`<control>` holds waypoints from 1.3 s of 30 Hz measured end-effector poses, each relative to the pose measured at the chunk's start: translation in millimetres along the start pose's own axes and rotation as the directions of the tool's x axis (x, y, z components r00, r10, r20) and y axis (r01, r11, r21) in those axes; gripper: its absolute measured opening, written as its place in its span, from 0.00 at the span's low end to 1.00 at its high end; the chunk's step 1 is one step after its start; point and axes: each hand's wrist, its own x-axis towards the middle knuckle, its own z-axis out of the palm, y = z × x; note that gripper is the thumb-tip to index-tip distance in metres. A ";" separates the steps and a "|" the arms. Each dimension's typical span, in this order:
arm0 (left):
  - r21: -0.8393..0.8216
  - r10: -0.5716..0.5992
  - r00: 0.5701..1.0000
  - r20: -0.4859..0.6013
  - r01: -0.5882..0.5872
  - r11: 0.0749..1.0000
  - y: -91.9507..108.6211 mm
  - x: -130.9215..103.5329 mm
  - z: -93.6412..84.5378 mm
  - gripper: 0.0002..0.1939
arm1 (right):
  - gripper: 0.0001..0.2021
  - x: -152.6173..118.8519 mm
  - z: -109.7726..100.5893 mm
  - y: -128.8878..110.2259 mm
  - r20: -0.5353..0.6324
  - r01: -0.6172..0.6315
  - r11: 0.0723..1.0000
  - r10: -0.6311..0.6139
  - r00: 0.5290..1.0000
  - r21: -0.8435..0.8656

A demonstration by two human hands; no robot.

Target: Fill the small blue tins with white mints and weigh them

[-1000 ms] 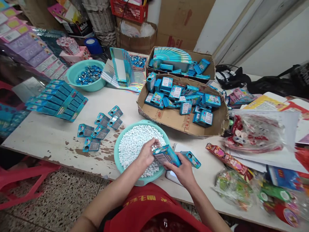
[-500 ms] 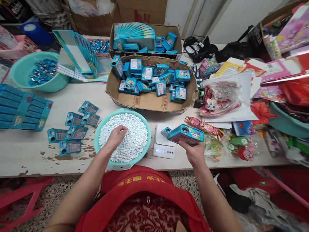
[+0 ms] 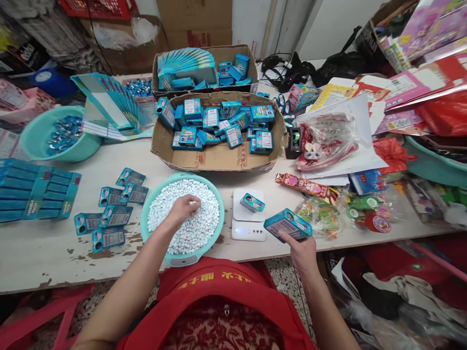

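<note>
The blue box [image 3: 288, 224] is in the right hand [image 3: 303, 250], to the right of the white scale [image 3: 248, 231], and I see it well from my distant place. The right hand is clamped on it from the near side, with the thumb across the printed face; I think this grip leaves the end with the dark round spot uncovered and turned upward. The left hand [image 3: 184, 209] is well apart from the right one, with curled fingers among the white pellets [image 3: 204, 228]. I cannot tell if it pinches some of them, because the fingers hide their own tips. The basin [image 3: 182, 261] stands near the table edge, just in front of the body, probably so that the arm reaches into it without stretching. The scale lies between the basin and the held box, within reach of both hands, as I judge, and a smaller blue box [image 3: 252, 202] rests on its plate. To the left of the basin, six blue packs [image 3: 116, 215] lie in a loose group, perhaps to be near at hand. Behind, the carton [image 3: 211, 160] holds many similar boxes, and its walls seem to prevent them from spreading.
</note>
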 end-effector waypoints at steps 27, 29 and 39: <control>0.580 0.465 0.745 0.478 -0.666 0.469 84.5 29.6 121.3 0.16 | 0.20 -10.5 -23.5 20.4 -0.051 -0.081 0.997 0.082 0.995 0.016; 0.533 0.511 0.760 0.403 -0.648 0.544 82.7 31.3 111.3 0.15 | 0.20 -9.8 -23.2 21.0 -0.072 -0.070 0.997 0.071 0.995 0.022; 0.531 0.381 0.905 0.189 -0.420 0.736 67.7 38.9 64.5 0.08 | 0.23 -6.8 -23.5 24.8 -0.081 -0.068 0.997 0.071 0.994 0.041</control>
